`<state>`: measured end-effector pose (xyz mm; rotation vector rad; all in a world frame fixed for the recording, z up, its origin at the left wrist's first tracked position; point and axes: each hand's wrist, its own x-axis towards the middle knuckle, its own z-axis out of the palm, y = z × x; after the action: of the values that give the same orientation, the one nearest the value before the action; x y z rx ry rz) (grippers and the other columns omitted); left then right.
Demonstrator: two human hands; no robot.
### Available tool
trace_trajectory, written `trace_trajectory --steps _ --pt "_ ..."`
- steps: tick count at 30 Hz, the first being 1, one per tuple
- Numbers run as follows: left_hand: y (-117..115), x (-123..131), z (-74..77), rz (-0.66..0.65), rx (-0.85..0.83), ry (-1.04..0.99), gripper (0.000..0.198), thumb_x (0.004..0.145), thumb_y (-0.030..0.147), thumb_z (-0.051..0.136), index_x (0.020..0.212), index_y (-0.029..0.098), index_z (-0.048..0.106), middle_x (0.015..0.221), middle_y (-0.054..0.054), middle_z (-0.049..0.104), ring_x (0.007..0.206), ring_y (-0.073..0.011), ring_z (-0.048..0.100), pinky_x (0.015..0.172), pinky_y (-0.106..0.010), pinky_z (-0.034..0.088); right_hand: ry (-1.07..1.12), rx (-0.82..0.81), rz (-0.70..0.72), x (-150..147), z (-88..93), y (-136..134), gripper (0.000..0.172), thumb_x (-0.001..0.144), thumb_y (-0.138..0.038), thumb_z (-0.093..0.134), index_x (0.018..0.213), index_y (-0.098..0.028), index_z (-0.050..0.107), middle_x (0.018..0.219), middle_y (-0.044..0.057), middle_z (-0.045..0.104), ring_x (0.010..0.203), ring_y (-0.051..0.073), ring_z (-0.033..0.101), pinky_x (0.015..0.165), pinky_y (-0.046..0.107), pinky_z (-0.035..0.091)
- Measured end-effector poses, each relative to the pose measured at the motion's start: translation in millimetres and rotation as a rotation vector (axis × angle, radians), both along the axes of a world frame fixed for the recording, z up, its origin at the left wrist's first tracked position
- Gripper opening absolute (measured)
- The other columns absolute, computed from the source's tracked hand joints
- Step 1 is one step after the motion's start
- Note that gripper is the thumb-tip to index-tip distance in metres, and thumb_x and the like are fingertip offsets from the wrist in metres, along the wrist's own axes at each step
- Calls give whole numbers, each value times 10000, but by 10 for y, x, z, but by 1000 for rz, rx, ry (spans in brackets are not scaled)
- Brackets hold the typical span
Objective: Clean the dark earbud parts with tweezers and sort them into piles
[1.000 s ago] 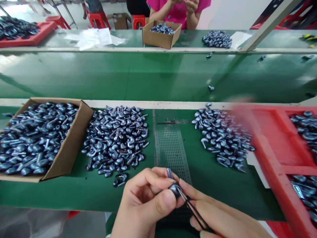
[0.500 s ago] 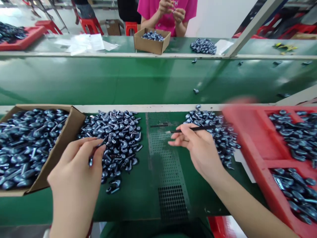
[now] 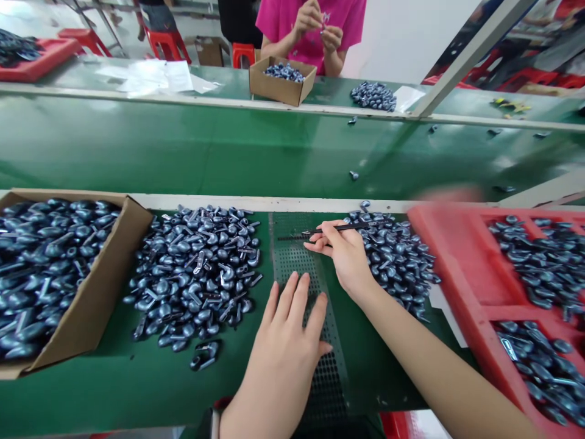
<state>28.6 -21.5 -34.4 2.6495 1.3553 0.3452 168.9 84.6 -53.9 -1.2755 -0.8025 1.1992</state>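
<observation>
My left hand (image 3: 287, 341) lies palm down over the perforated strip (image 3: 289, 261), fingers spread, with nothing seen in it. The palm hides part of the strip's lower end. Near the strip's upper end, my right hand (image 3: 345, 256) pinches thin black tweezers (image 3: 338, 228), their slim tip pointing left over the strip. Left of the strip spreads a big heap of glossy dark blue earbud shells (image 3: 196, 262). A second heap of earbud shells (image 3: 402, 262) sits right beside my right hand, partly behind it.
A cardboard box (image 3: 114, 262) full of shells stands at the left. On the right is a red compartment tray (image 3: 461, 268) holding more shells. Beyond a white rail (image 3: 219, 203) runs a green belt (image 3: 173, 146) with scattered shells. A person in a pink shirt (image 3: 274, 24) works opposite.
My left hand has left the left-hand heap and moved right, opening flat over the strip. My right hand keeps the tweezers, slightly farther left. The view has shifted a little.
</observation>
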Motion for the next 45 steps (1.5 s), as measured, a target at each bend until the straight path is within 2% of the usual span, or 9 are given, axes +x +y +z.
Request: trace_trajectory --steps 5,16,27,35,37,39,42,45 --pt "0 -26 -132 -14 -30 31 629 698 379 755 1255 163 557 1399 -223 481 1296 -368 422 1017 -557 413 10 -9 1 6 -1 4 156 914 -204 569 777 -132 588 611 -66 589 490 78 569 588 273 551" --pt "-6 -16 -251 -17 22 -22 697 628 426 793 1230 156 571 1377 -219 506 1272 -383 450 989 -574 441 30 -22 7 22 -20 9 157 909 -210 577 774 -131 593 621 -63 590 510 84 578 597 279 549" --pt "-9 9 -236 2 17 -7 722 611 449 794 1230 147 580 1374 -208 510 1273 -379 451 1001 -575 432 45 -41 6 14 6 9 140 904 -218 585 797 -130 600 643 -57 593 517 83 572 591 274 541" --pt "13 -25 -236 -37 20 18 713 636 442 784 1234 120 569 1353 -215 530 1246 -392 480 969 -587 454 110 -56 2 24 58 21 116 907 -236 579 867 -131 610 734 -28 623 642 119 627 655 312 546" --pt "48 -58 -164 -63 2 26 678 639 381 799 1219 110 577 1337 -211 550 1226 -388 505 959 -569 472 122 -63 1 25 50 28 130 908 -252 578 875 -131 612 765 -17 633 653 121 629 645 307 543" --pt "120 -98 1 -56 -1 -9 560 668 262 786 1174 107 603 1278 -192 609 1190 -357 550 938 -500 515 135 -64 -10 25 54 10 138 911 -260 574 871 -132 609 761 -20 631 623 111 616 619 291 536" --pt "303 -121 433 25 97 -158 305 797 156 642 1100 130 630 1163 -142 675 1105 -278 617 896 -399 552 161 -57 -11 23 119 -105 129 901 -244 586 835 -134 604 684 -42 616 547 94 585 574 263 513" --pt "588 -21 918 69 216 -322 198 882 206 532 1055 194 627 1063 -69 698 943 -208 667 802 -327 567 213 -48 4 16 246 -328 129 858 -256 631 797 -144 610 562 -50 613 504 93 573 547 226 481"
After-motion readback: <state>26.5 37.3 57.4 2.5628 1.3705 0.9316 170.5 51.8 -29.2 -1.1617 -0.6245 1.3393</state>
